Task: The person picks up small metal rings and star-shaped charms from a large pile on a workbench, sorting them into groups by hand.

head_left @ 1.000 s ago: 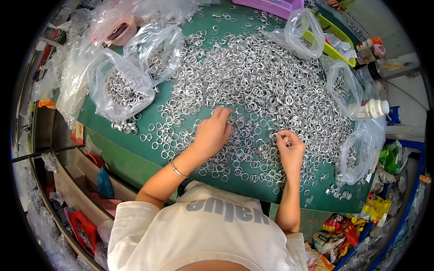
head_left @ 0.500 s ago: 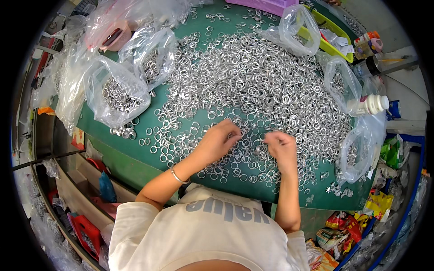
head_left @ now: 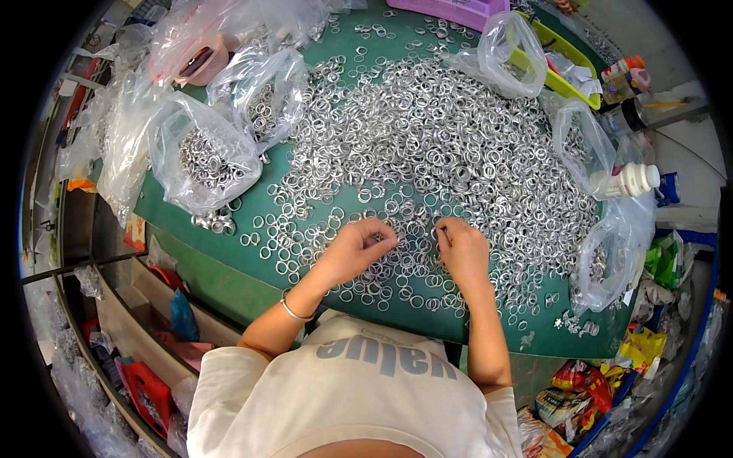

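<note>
Shiny round silver metal rings lay heaped and scattered across the green counter. Over their nearer spread, the bare left hand and bare right hand hung apart, fingers curled; I could not tell whether either grasped a ring. A clear plastic bag of rings sat farther left

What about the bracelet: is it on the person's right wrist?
No, the bracelet circles the left wrist, while the right wrist is bare.
</note>
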`<state>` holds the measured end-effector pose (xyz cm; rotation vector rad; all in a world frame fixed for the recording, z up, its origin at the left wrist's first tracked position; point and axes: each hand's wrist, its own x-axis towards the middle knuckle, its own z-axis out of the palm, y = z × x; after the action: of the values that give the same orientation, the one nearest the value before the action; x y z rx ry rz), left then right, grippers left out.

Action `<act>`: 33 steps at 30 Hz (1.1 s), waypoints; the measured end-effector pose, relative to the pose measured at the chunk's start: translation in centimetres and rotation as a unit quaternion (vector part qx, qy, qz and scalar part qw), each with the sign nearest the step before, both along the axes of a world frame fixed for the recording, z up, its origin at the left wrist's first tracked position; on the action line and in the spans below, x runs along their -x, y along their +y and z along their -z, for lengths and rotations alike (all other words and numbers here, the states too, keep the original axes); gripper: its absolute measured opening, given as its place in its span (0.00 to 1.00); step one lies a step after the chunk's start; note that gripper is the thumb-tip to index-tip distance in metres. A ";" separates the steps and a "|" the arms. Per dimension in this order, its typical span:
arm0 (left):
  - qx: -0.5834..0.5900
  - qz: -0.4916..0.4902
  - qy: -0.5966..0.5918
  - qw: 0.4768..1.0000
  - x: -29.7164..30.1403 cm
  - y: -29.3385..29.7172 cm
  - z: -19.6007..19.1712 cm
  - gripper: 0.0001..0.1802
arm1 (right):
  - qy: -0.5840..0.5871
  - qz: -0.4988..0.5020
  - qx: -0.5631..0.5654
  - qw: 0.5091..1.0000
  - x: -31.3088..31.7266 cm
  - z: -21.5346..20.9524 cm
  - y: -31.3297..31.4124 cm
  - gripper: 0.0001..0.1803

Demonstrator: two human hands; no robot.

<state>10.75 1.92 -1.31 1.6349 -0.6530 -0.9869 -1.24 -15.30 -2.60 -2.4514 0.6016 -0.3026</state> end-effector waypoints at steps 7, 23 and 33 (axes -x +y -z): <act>-0.024 0.031 0.047 0.998 0.4 0.6 0.0 0.08 | -0.066 0.043 -0.218 0.973 1.3 0.3 -0.9 0.09; -0.084 0.074 -0.286 0.952 2.2 0.5 -1.7 0.12 | -0.311 0.103 -0.787 0.523 5.2 -1.5 -3.3 0.08; -0.087 0.062 -0.345 0.932 2.3 -2.5 -1.0 0.17 | 0.038 0.006 0.045 0.998 2.1 -1.5 -1.3 0.06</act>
<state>8.44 -0.56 -0.30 2.1359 -1.1742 -0.5430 -3.39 -16.62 -1.13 -2.5570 0.6467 -0.2478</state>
